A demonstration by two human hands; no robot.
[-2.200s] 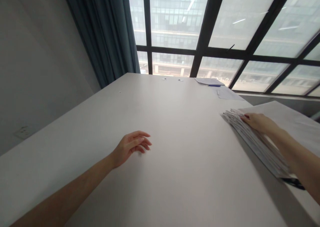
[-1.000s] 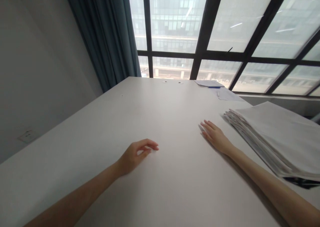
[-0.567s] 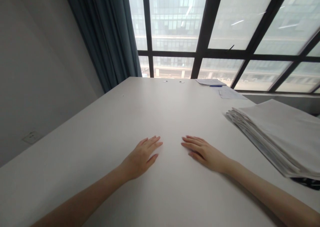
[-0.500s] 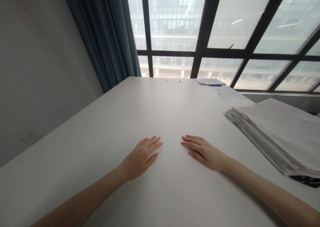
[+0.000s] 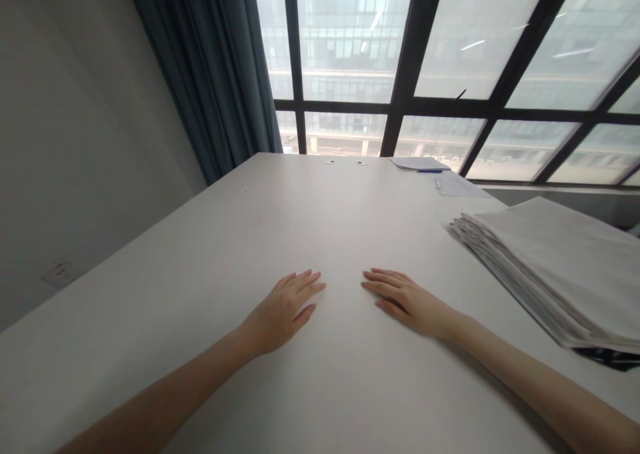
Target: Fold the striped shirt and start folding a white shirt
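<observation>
My left hand (image 5: 281,311) lies palm down on the white table (image 5: 320,381), fingers stretched out and thumb apart, holding nothing. Across a narrow gap, my right hand (image 5: 407,301) rests palm down in the same way, its fingers extended and pointing left. Neither hand grips anything; both touch only the tabletop. To the right of my right hand lies a thick stack of folded white sheets (image 5: 560,261), which could be cloth or paper. A dark patterned item (image 5: 607,359) peeks out under its near edge.
Papers (image 5: 417,164) and a blue pen (image 5: 430,171) lie at the table's far right, with another sheet (image 5: 460,186) beside them. Behind the table stand dark-framed windows (image 5: 345,107) and a blue curtain (image 5: 215,74). A wall socket (image 5: 63,274) is at the left.
</observation>
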